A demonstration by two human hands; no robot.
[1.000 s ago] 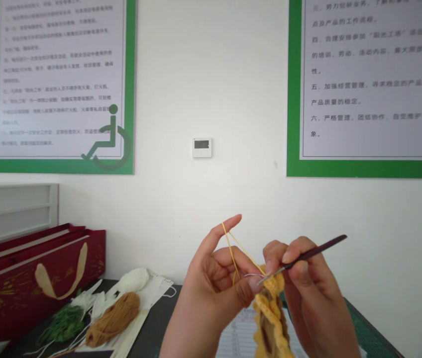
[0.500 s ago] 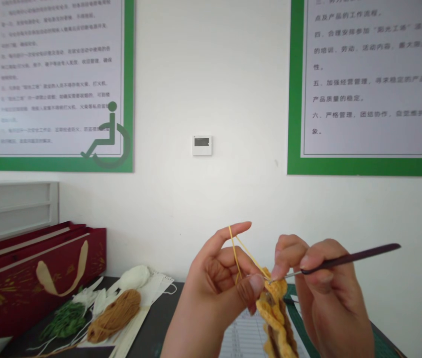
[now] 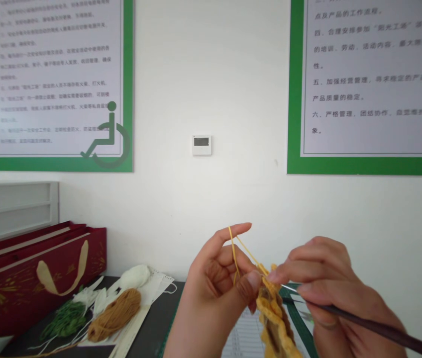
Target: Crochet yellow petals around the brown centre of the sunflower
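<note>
My left hand (image 3: 218, 293) pinches the top of a yellow and brown crocheted piece (image 3: 276, 323) between thumb and fingers. Its index finger is raised, with yellow yarn (image 3: 247, 247) looped over it and running down to the piece. My right hand (image 3: 334, 293) grips a crochet hook (image 3: 375, 325) with a dark handle that slants down to the right. The hook's metal shaft reaches the top of the piece, where my right fingertip also touches; its tip is hidden.
Printed paper (image 3: 246, 333) and a green mat (image 3: 302, 330) lie beneath the hands. At left are brown yarn (image 3: 114, 315), green yarn (image 3: 64, 319), white yarn (image 3: 134, 277) and a red gift bag (image 3: 47, 293). Green-framed posters (image 3: 129, 89) hang on the wall.
The hook's handle has swung from pointing slightly up to slanting down to the right. My right hand has turned and shifted right; my left hand has barely moved.
</note>
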